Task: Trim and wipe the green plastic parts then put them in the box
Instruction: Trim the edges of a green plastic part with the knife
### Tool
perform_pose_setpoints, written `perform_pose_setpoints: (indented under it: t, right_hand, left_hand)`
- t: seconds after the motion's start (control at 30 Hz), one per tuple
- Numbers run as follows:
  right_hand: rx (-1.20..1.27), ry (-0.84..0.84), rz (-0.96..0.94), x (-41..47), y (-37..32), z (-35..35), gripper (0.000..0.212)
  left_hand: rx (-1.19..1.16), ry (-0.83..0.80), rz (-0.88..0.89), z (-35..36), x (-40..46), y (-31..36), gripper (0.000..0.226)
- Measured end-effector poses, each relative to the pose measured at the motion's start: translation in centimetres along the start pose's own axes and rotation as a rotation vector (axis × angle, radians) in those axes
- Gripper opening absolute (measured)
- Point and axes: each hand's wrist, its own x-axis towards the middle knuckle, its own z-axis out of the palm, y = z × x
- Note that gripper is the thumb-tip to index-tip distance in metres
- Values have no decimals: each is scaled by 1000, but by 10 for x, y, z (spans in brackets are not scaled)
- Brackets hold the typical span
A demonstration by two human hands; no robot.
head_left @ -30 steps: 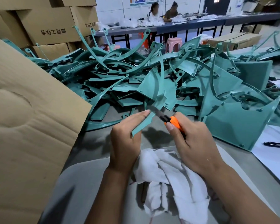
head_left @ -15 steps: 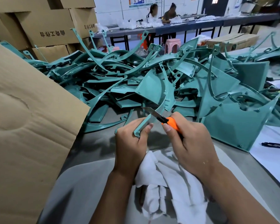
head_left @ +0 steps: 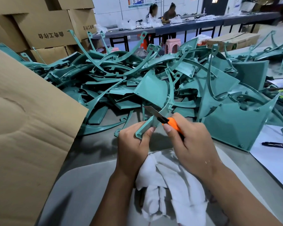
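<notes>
My left hand (head_left: 132, 144) grips the lower end of a curved green plastic part (head_left: 160, 101) that rises from my fist to a fan-shaped panel. My right hand (head_left: 191, 141) holds an orange utility knife (head_left: 171, 122); its blade lies across the part just above my left fingers. A white cloth (head_left: 170, 185) lies bunched under both wrists. A large heap of green parts (head_left: 104, 75) covers the table behind. The cardboard box flap (head_left: 26, 136) stands at my left.
A big green panel (head_left: 232, 126) leans at the right. White paper (head_left: 276, 157) with a black pen (head_left: 276, 145) lies at the right edge. Stacked cartons (head_left: 47, 28) stand at the back left. Two people sit at a far table (head_left: 203, 22).
My left hand has slid down to the part's lower end and closed round it. The knife blade has moved up and left across the strip.
</notes>
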Motion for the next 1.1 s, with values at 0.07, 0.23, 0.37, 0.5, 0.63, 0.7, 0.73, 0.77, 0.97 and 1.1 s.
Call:
perform_pose_setpoints:
  t: [0.07, 0.23, 0.37, 0.5, 0.63, 0.7, 0.73, 0.77, 0.97, 1.1]
  right_hand:
    - [-49, -9, -1, -1, 0, 2, 34]
    - [-191, 101, 124, 4, 12, -9, 33]
    - [-258, 150, 175, 1, 16, -9, 36]
    - [-215, 245, 351, 4, 28, -17, 37]
    - [-56, 365, 328, 6, 33, -22, 43]
    - [109, 412, 343, 7, 33, -22, 41]
    - [222, 433, 380, 8, 34, -22, 38]
    - [366, 458, 435, 9, 34, -23, 35]
    - [1240, 455, 783, 19, 48, -39, 40]
    - [1217, 94, 766, 15, 43, -31, 47]
  left_hand:
    - [-3, 7, -4, 1, 1, 1, 19]
    - [-51, 10, -5, -2, 0, -1, 14]
    - [14, 8, 19, -1, 1, 0, 18]
    - [57, 53, 79, -11, 0, -5, 11]
    - [-370, 260, -350, -13, 4, 4, 21]
    - [-601, 333, -529, -20, 10, 3, 30]
    - [-727, 317, -580, -24, 12, 0, 36]
    - [-836, 279, -610, -28, 14, -3, 40]
    - [-987, 95, -915, -38, 15, -9, 41]
    - [-982, -304, -1044, -38, 14, -6, 51]
